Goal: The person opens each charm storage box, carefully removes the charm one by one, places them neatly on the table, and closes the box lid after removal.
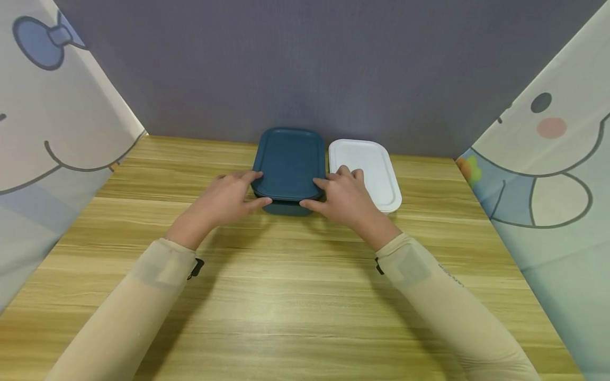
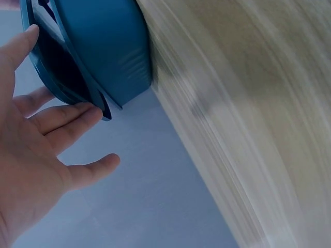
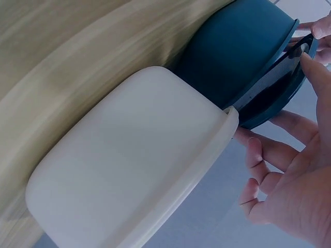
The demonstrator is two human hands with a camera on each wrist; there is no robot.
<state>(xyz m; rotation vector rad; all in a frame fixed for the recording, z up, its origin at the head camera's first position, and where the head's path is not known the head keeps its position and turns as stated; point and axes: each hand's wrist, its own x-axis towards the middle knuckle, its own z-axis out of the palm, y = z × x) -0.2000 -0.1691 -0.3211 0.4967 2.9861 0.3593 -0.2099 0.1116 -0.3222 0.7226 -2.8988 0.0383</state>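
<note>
A dark blue rectangular lid (image 1: 290, 159) lies over a matching blue food container (image 1: 287, 208) near the back of the table. Both wrist views show a gap between the lid's near edge and the container's rim. My left hand (image 1: 226, 198) holds the lid's near left corner, thumb at the front edge and fingers along the side. At the near right corner, my right hand (image 1: 345, 196) holds it likewise, its other fingers over the neighbouring white container (image 3: 124, 144). The container's inside is mostly hidden.
The white container's lid (image 1: 352, 153) is on, close to the right of the blue one. Behind both stands a grey-blue panel (image 1: 295, 69). Cartoon-printed panels (image 1: 529, 159) flank the wood-grain table (image 1: 286, 296) on both sides.
</note>
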